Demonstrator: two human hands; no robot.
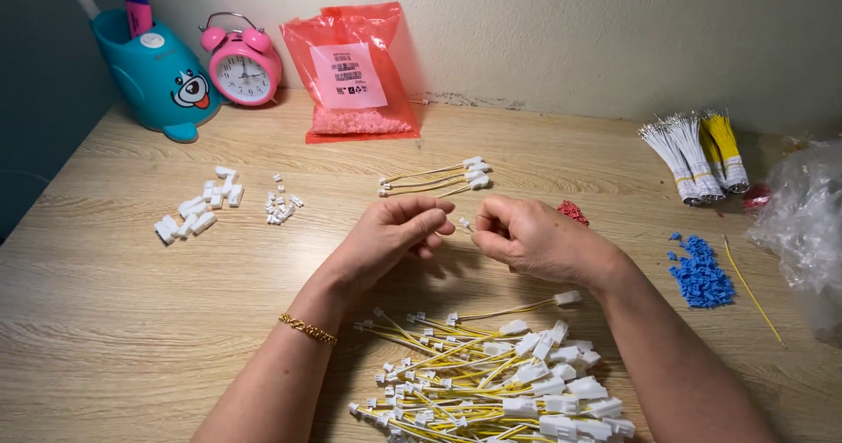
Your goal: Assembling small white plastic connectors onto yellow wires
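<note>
The left hand [386,237] and right hand [531,237] pinch a tiny white plug [463,225] between them. It could slip and drop into the wire pile [491,382] below — lost among look-alikes.

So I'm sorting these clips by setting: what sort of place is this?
Probably a home desk used for piecework: a pink alarm clock and cartoon pen holder stand by the wall, with a pile of wired connectors on the wooden table.
</note>
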